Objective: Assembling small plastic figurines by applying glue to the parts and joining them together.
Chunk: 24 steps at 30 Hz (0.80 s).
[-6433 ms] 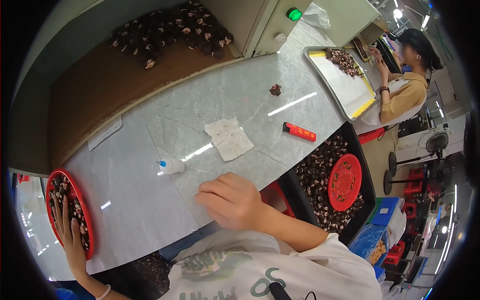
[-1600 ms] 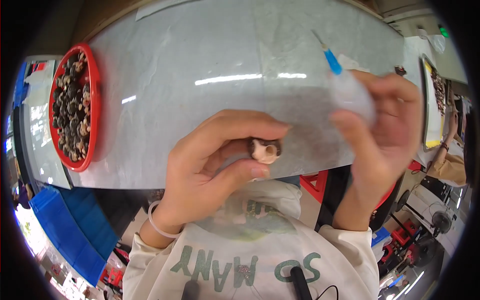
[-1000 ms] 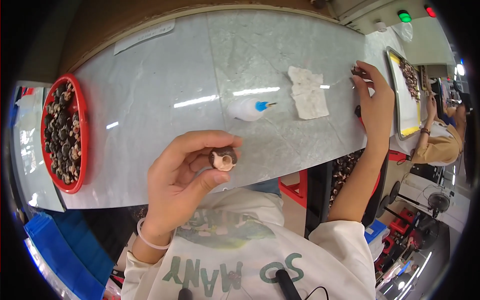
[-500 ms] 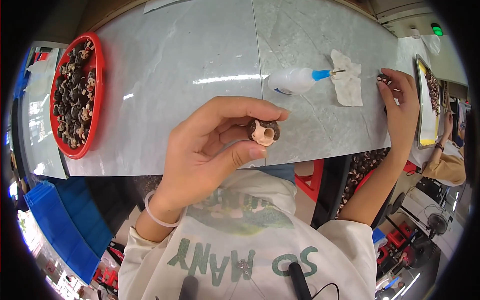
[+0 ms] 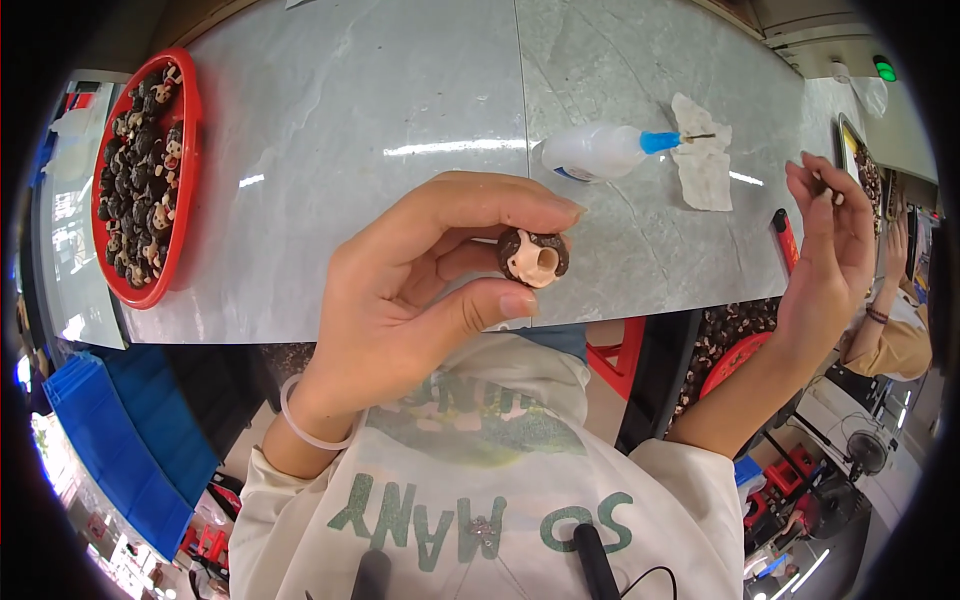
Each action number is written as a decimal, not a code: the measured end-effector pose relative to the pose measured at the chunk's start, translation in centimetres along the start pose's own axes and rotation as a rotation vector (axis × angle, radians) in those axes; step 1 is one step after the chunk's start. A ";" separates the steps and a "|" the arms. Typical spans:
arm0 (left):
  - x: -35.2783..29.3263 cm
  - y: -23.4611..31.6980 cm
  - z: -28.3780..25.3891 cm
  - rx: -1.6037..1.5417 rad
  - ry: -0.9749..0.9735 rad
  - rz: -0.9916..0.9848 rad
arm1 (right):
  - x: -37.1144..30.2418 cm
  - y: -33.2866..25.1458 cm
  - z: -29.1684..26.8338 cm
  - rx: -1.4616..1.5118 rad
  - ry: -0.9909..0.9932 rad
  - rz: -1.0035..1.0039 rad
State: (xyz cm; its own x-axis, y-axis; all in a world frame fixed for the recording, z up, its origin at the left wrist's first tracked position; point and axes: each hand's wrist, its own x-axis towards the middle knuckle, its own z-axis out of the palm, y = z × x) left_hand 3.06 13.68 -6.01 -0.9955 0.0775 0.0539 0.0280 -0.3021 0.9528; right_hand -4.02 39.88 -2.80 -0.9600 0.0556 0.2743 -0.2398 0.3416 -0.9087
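Observation:
Between the thumb and fingers of my left hand (image 5: 425, 265) is a small doll head (image 5: 530, 258), dark brown with a peach face part. A round hole in it faces up. Out at the right side of the table, my right hand (image 5: 828, 240) pinches a small dark-and-pale piece (image 5: 828, 193); the fingers partly hide it and I cannot tell its exact kind. Beyond my left hand lies a white squeeze bottle (image 5: 592, 152) with a blue cap and thin needle tip. That tip rests over a crumpled white tissue (image 5: 708, 180).
A red oval basket (image 5: 187, 200) full of small doll heads stands at the left. A red tool with a black end (image 5: 787, 242) lies near the right table edge. Below the table is a dark bin of small brown pieces (image 5: 735, 330). Another person's arm (image 5: 880, 290) shows at far right.
My right hand has moved right, lifting the small piece off the table side and uncovering the red tool. My left hand keeps its hold on the doll head, almost in place.

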 end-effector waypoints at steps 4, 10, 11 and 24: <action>0.0 -0.3 -0.3 0.020 -0.024 0.028 | -0.9 0.0 0.4 0.097 -0.104 -0.029; -0.1 -0.2 -0.2 0.019 -0.032 0.019 | -2.1 -1.9 1.8 0.218 -0.197 0.154; -0.1 -0.1 -0.2 0.008 -0.030 0.008 | -2.4 -2.3 2.1 0.222 -0.195 0.153; -0.1 -0.1 -0.9 -0.005 -0.105 0.006 | -4.2 -4.8 6.3 0.337 -0.471 0.215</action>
State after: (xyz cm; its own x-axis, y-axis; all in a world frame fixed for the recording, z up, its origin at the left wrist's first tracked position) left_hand 3.06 12.90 -6.39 -0.9805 0.1742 0.0911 0.0336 -0.3077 0.9509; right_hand 0.23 32.07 -1.55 -0.9341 -0.3563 -0.0249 0.0078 0.0494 -0.9987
